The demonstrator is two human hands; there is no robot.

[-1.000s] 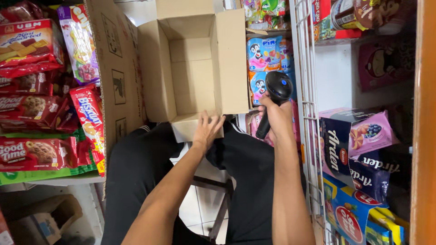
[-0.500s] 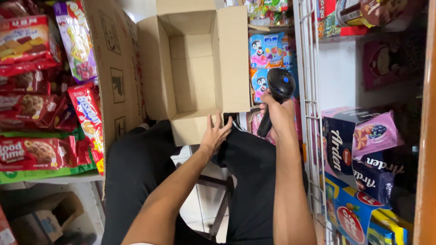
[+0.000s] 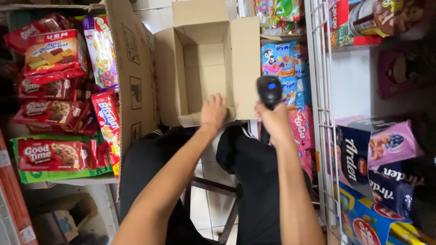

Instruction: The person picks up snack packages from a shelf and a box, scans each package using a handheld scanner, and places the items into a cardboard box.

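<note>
Two bare hands work at an open cardboard box in the upper middle of the frame, seen from above by a seated person in black trousers. This box is empty and lies tipped so its open mouth faces the camera, flaps spread wide, likely so the inside can be reached.

At the centre of the frame, the left hand rests on the box's lower front flap, fingers curled over the edge, apparently steadying or pulling it. Just right of it, the right hand is closed around the handle of a black handheld scanner. Its head points up, close beside the box's right wall, with a small blue light showing.

Along the left of the frame, shelves hold red biscuit packets, and a tall flat cardboard sheet leans between them and the box. A white wire rack runs down the right side, with dark blue snack boxes stacked behind it.
</note>
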